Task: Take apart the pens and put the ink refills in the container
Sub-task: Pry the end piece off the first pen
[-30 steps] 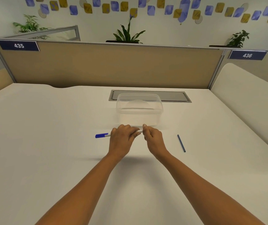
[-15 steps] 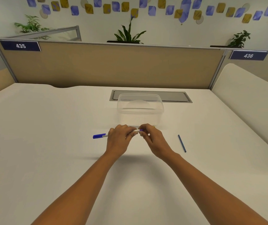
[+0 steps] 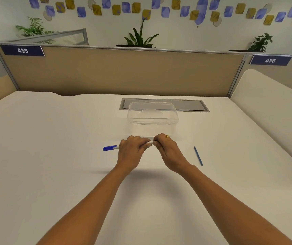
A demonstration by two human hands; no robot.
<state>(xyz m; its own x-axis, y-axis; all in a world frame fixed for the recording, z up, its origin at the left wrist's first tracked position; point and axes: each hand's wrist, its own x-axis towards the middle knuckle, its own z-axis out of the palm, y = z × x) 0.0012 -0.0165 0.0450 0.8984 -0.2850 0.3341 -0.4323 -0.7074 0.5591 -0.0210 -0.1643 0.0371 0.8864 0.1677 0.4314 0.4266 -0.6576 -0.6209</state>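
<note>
Both hands are working low over the white table (image 3: 53, 165), just in front of the clear rectangular plastic container (image 3: 153, 127).

The left hand (image 3: 131, 152) is gripping the white plastic pen with a blue cap (image 3: 110, 148), its fingers curled over the barrel. The capped end is sticking out to the left of the fist. The right hand (image 3: 168, 151), which is wearing a gold ring (image 3: 167, 136), is pinching the opposite white end of the pen between curled fingertips. The two hands are almost touching. The pen is lying roughly level, and whether it is resting on the table cannot be told.

The container is standing open-topped and upright beyond the hands, in front of a grey metal hatch (image 3: 191, 105). A thin dark-blue stick (image 3: 198, 155) is lying flat on the table to the right of the right hand, apart from it.
</note>
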